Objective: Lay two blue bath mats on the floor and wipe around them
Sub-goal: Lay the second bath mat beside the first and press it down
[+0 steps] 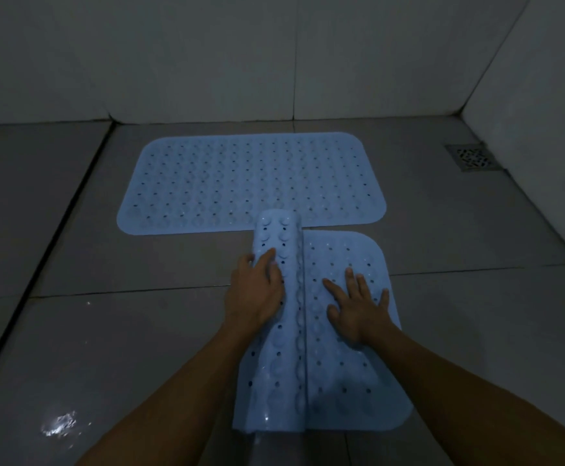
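I see the near blue mat (345,331) half unrolled on the tiled floor (72,264), its right part flat, its left part still a roll (276,250) whose far end overlaps the near edge of the far mat (250,181), which lies flat close to the wall (207,55). My left hand (257,290) curls over the roll, fingers gripping it. My right hand (358,307) lies spread, fingers straight, pressing the flat part. A floor drain (472,158) sits in the right corner. A wet patch (59,423) glints at near left. No writing is legible.
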